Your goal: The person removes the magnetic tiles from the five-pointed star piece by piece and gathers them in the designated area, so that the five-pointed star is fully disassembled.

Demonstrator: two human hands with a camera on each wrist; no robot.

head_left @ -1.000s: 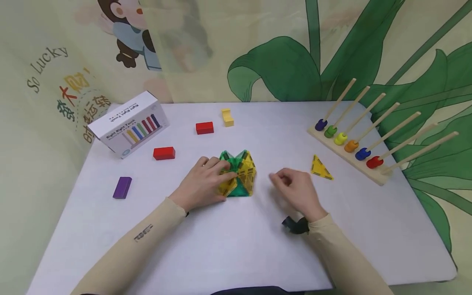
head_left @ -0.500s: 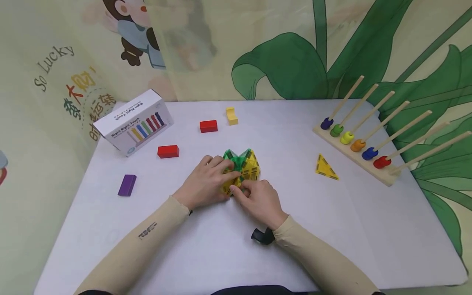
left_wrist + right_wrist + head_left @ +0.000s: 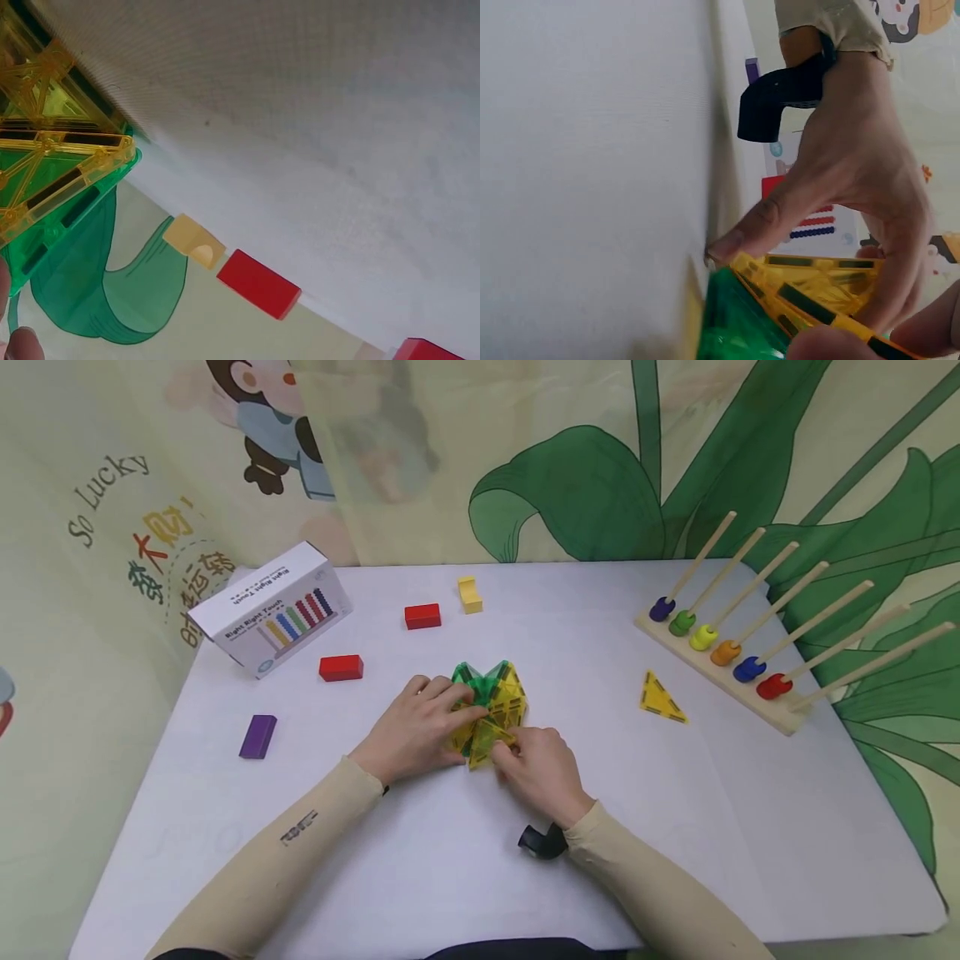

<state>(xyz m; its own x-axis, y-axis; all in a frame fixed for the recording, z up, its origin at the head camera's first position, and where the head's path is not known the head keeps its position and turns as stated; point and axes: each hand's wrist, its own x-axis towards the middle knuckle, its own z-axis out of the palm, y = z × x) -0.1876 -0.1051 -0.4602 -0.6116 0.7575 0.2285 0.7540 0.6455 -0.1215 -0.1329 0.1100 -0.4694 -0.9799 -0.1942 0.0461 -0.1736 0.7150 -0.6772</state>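
Both hands are on the little tile house in the middle of the white table. My left hand lies over its left side with the fingers bent around the green and yellow tiles, holding it steady. My right hand pinches a yellow tile at the front, near edge of the house, with thumb and fingers closed on it. From the right wrist camera I see that yellow tile lying slanted on a green one, with the left hand's thumb touching the table right beside it. I think most of the build is done, since many tiles stand joined together. The front tile looks not quite in place, so I think it needs to be snapped on. One more yellow triangle lies flat by itself well to the right, near the wooden peg rack, so there may be one more piece to add. Two red blocks, a yellow block, a purple block and a white box sit farther off and are not touched.
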